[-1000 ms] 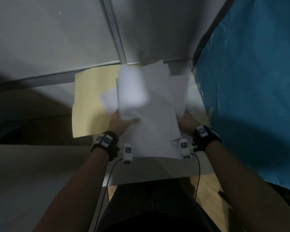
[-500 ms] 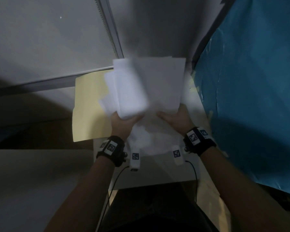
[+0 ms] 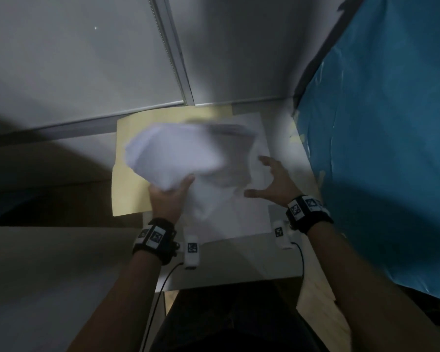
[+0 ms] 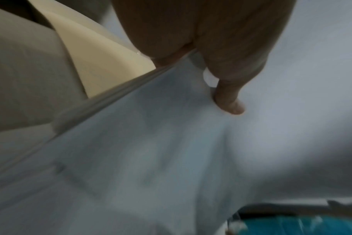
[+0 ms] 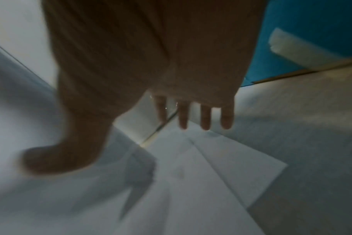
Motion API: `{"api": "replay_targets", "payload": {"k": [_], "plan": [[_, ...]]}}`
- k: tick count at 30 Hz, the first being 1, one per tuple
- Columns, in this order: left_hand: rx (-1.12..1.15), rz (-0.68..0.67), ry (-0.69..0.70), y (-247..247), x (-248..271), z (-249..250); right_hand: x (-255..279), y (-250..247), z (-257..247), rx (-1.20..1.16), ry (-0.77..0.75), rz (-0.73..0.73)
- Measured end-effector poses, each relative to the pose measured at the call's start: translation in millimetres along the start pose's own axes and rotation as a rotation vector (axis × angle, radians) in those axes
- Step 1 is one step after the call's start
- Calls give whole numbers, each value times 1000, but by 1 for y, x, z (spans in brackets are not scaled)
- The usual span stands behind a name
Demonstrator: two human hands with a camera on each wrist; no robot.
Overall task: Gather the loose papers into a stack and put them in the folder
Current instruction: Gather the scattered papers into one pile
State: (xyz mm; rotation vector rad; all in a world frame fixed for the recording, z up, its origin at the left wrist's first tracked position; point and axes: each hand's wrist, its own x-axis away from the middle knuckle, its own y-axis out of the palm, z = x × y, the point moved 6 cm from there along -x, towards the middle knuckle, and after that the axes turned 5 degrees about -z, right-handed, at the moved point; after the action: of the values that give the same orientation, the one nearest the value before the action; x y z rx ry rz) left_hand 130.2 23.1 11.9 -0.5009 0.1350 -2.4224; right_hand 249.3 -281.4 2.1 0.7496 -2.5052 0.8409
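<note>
Right hand (image 3: 277, 184) now off papers (image 3: 188, 153) (folder (image 3: 130, 189) edge beneath)

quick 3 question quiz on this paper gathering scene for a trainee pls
1. True or false: the right hand grips the bunch of papers.
2. Which hand has a grip on the bunch? A) left hand B) right hand C) both
3. Fill in: under the papers lies an open yellow ____.

Key:
1. False; its fingers are spread and it holds nothing.
2. A; the left wrist view shows the thumb pressed on the sheets.
3. folder
</note>
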Motion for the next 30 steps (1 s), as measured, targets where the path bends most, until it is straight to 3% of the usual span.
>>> {"api": "replay_targets", "payload": {"k": [2,4,7,10,12,16,21,28,30], "plan": [[-24,29,-72,-22,-2,-20,-12,-2,24,124,155,178],[-133,6,-187,-34,-1,-48,-24,6,29,197,224,262],[-357,-70,-322,-34,10,-79,-37,22,23,236,303,251],[-393,-94,-359,-22,12,-80,-41,33,25,162,333,214],[-393,-145,-368,-12,8,-75,-43,35,30,75,305,197],[-370,-217,-357,4,5,-72,-41,30,39,-67,296,13],[-350,-281,-343,16,7,-71,-31,5,32,-167,205,3],[-393,-233,-251,15,16,-69,-4,-66,15,88,143,365],[-387,-217,-214,15,18,-67,15,-82,-10,76,18,421]]}}
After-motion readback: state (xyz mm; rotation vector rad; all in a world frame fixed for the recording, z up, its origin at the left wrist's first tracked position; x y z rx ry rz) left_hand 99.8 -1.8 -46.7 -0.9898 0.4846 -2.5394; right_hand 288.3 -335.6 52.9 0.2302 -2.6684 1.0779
